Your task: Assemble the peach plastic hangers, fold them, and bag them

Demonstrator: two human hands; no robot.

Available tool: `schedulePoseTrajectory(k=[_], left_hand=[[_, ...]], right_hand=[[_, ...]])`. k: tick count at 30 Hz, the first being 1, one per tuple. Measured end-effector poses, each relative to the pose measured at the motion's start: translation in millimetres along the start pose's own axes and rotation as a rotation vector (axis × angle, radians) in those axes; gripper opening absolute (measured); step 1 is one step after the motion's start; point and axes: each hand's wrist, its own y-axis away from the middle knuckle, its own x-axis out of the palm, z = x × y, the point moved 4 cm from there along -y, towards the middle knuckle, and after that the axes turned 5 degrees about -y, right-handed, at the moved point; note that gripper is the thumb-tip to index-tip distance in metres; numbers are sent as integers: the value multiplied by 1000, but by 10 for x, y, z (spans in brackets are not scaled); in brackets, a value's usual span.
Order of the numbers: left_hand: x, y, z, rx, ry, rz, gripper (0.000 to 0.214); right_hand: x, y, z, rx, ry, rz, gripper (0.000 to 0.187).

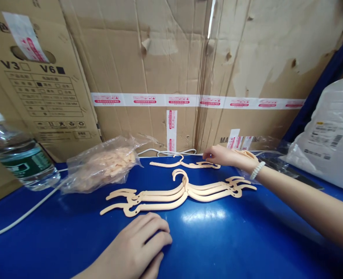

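At the back of the blue table, my right hand point(221, 155) has its fingers bent down and closed at the right end of a peach-coloured clothes hanger point(168, 165). The fingertips partly cover that end, so the exact grip is hard to see. In front of it lies a small stack of similar hangers point(162, 199), hooks overlapping and short side arms splayed at both ends. My left hand point(139, 246) rests on the table just below the stack, loosely curved, with gaps between the fingers and nothing in it.
A clear bag of peach plastic pieces point(109, 166) lies left, beside a water bottle point(26, 159) and white cable point(26, 221). Cardboard point(142, 66) stands behind. A large translucent bag with a label point(328, 131) is at right; more peach pieces point(245, 154) lie behind my right wrist.
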Motion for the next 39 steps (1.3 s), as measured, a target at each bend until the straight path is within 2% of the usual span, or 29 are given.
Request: schedulePoseTrajectory(k=[6,10,13,18,21,25,30,33,37,39], left_hand=[[34,33,21,-1,66,-42,34],[113,55,29,-40,49,-47,35],[146,56,27,-52,41,-31,33],[140,44,23,-29,27,5,33],[146,50,33,-21,17,6,33],[217,75,72,20,-5,-55,34],[303,98,121,65,-5,-128,34],[227,79,94,43,24,-108,33],[39,30,8,-35,82,44,36],[-48,13,-36,-55,147,70,38]], right_hand=[[51,154,-176,0,-61,-29,23],[104,176,-295,-21,-97,-4,23],[107,157,-295,-50,-116,6,23],[56,56,-122,-105,-69,-55,24],[110,-56,-40,-149,-23,-13,24],[216,-224,-55,-169,26,22,24],[233,-359,-119,-160,-38,35,21],[196,-378,-151,-153,-104,50,18],[120,-324,-159,-143,-167,21,15],[70,-254,-121,-144,-215,-10,13]])
